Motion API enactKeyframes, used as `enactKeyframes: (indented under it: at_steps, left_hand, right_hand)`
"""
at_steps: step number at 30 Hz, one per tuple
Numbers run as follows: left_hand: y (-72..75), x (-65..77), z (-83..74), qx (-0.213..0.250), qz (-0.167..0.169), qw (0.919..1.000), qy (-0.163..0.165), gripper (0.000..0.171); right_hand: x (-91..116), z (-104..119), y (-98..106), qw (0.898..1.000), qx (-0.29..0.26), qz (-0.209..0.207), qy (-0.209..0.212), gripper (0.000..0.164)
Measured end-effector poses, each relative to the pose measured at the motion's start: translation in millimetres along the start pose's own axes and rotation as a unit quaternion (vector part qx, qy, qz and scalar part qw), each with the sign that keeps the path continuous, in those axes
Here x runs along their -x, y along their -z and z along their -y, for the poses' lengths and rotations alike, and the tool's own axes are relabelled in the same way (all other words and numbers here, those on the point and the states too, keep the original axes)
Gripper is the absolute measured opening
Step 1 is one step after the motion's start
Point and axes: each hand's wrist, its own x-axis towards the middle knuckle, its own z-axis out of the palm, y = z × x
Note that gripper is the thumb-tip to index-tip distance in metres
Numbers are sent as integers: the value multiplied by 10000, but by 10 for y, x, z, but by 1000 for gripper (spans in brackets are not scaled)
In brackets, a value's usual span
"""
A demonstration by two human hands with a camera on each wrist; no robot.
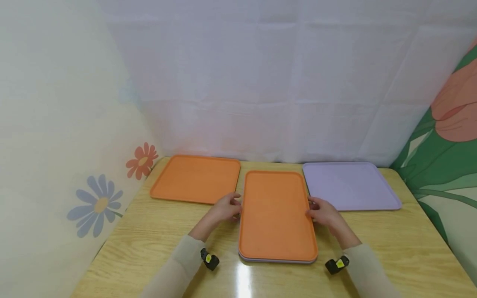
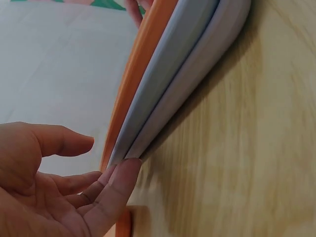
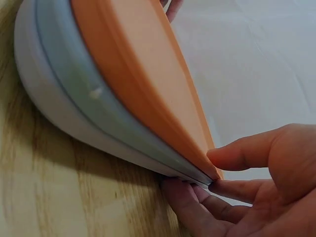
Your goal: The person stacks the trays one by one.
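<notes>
A stack of three trays [image 1: 277, 215] lies lengthwise in front of me, with an orange tray [image 3: 153, 74] on top. Beneath it come a pale blue-green tray [image 3: 74, 74] and a pale greyish-purple tray [image 2: 197, 64]. My left hand [image 1: 226, 208] is at the stack's left side. Its fingertips touch the lower edges, while the thumb stands apart from the rim in the left wrist view. On the opposite side, my right hand [image 1: 323, 211] grips the stack, thumb at the orange rim and fingers at the bottom edge.
Another orange tray [image 1: 197, 178] lies at the back left of the wooden table [image 1: 149, 244]. A purple tray [image 1: 350, 186] lies at the back right, close beside the stack. White cloth [image 1: 238, 82] hangs behind the table, and flower-patterned panels [image 1: 98, 205] flank it.
</notes>
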Motion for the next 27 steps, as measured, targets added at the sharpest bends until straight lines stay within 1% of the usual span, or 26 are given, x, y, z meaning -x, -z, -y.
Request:
enactKeyframes:
  at_steps: [3, 5, 8, 11, 14, 16, 18, 22, 26, 27]
  left_hand:
    - [93, 54, -20, -19, -76, 9999, -84, 51]
    - [173, 76, -25, -138, -190, 9997, -92, 49]
    - [333, 96, -12, -436, -336, 9984, -98, 49]
    - [538, 109, 32, -779, -539, 9954, -117, 49]
    - [774, 137, 84, -1278, -822, 9882, -182, 49]
    - [933, 159, 112, -1611, -1019, 9815, -189, 50]
    - [1083, 171, 143, -1890, -1200, 9745, -162, 51]
    - [1352, 154, 216, -2180, -1455, 9650, -113, 52]
    - [1599, 106, 337, -2240, -1675, 9598, -240, 52]
    - [1653, 90, 371, -2253, -1738, 9584, -220, 52]
  right_hand:
    - [28, -9, 9, 9998, -205, 76, -3, 64]
    - [44, -14, 16, 9993, -362, 134, -27, 65]
    - [63, -32, 30, 9987, -473, 205, -47, 66]
    - [85, -56, 46, 9976, -584, 344, -120, 67]
    - [109, -79, 59, 9951, -810, 502, -257, 69]
    - [121, -90, 61, 9918, -1061, 624, -340, 71]
    - [125, -99, 60, 9900, -1205, 632, -375, 71]
    - [123, -112, 57, 9887, -1324, 589, -386, 70]
    - [131, -112, 56, 9891, -1308, 508, -451, 68]
    - [133, -114, 53, 9891, -1311, 483, -474, 68]
